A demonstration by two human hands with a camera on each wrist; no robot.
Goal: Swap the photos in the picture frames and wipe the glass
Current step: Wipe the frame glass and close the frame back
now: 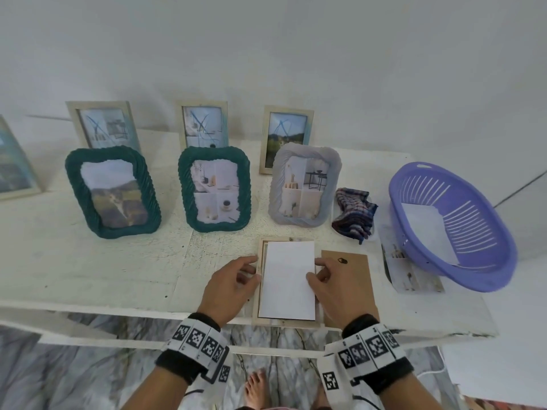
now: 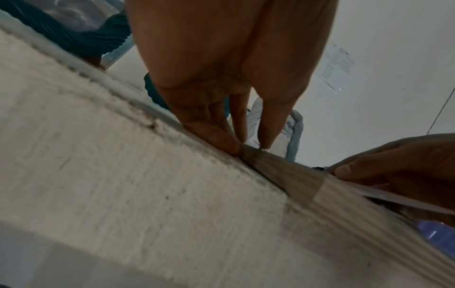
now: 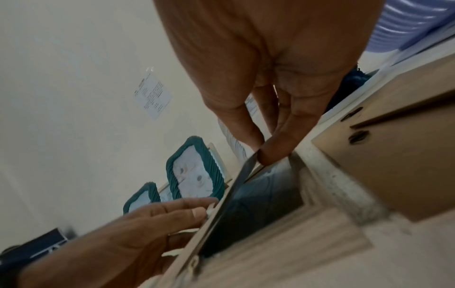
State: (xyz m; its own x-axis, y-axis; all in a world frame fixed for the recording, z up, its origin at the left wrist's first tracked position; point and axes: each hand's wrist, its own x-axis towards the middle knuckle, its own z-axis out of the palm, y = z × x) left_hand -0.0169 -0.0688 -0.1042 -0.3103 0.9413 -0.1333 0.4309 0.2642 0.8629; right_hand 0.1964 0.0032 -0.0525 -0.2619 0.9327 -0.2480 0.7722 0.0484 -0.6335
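Note:
A light wooden frame lies face down at the table's front edge. On it rests a photo, white back up. My right hand pinches the photo's right edge; in the right wrist view my right hand holds that edge of the photo raised off the frame. With straight fingers my left hand touches the frame's left rail, and the left wrist view shows my left hand on the frame. The brown backing board lies just to the right.
A checked cloth lies by a purple basket holding a white sheet. Two green frames and a grey frame stand mid-table. Three wooden frames stand against the wall.

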